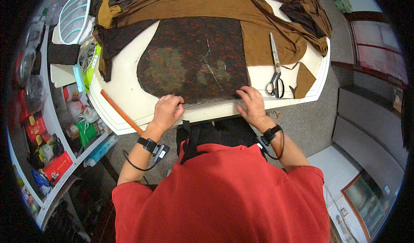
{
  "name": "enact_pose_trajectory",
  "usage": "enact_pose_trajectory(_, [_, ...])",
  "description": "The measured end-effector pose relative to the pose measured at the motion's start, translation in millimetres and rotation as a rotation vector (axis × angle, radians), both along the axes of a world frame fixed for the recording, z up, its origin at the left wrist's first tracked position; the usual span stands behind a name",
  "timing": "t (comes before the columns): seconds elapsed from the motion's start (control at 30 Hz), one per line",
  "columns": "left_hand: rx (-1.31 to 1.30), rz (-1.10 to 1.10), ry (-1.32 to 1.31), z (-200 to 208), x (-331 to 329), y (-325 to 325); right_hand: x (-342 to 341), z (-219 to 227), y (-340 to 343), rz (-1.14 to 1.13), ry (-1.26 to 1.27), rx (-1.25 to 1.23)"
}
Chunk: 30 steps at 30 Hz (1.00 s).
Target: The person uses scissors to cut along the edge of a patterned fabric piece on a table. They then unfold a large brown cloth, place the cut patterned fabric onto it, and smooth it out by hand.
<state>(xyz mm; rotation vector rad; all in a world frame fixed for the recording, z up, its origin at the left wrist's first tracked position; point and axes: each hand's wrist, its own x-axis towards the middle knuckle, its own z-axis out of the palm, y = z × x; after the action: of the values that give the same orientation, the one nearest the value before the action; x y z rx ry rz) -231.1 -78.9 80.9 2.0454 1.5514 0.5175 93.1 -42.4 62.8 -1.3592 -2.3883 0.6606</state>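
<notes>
A dark patterned fabric piece [196, 44] with reddish flecks and faded patches lies spread flat on the white table [125, 85]. Chalk-like pale lines run down its right half. At its near edge, left of centre, my left hand [167, 111] has its fingers curled in and closed on the cloth's edge. By the near right corner of the same cloth is my right hand [252, 106], thumb and fingers apart, fingertips touching the edge. Black-handled scissors [276, 68] rest to the right, blades pointing away from me, partly over brown cloth.
Brown fabric [194, 6] lies heaped across the table's far side, with a small brown scrap [305, 81] at the right. An orange-brown stick [120, 109] lies near the left edge. Shelves with packages [58, 167] and a white-and-teal basket [74, 16] stand left.
</notes>
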Motion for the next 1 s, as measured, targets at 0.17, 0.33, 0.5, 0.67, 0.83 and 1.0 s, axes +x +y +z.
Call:
enact_pose_trajectory(0.17, [0.003, -0.053, 0.01, 5, -2, -3, 17, -31, 8, -0.061, -0.097, 0.077])
enact_pose_trajectory(0.33, [0.005, -0.152, 0.014, 6, -4, -11, 34, -32, 2, -0.123, -0.091, 0.11])
enact_pose_trajectory(0.5, [-0.036, -0.234, 0.032, 9, -9, -15, 28, -34, -11, -0.184, -0.082, 0.124])
enact_pose_trajectory(0.67, [-0.036, -0.236, 0.039, 6, -16, -27, 20, -31, -34, -0.241, -0.07, 0.073])
enact_pose_trajectory(0.83, [-0.071, -0.244, 0.006, 2, -21, -47, 16, -24, -60, -0.274, -0.065, 0.022])
enact_pose_trajectory(1.0, [-0.242, -0.228, -0.046, 4, -25, -76, 20, -8, -81, -0.222, 0.006, -0.059])
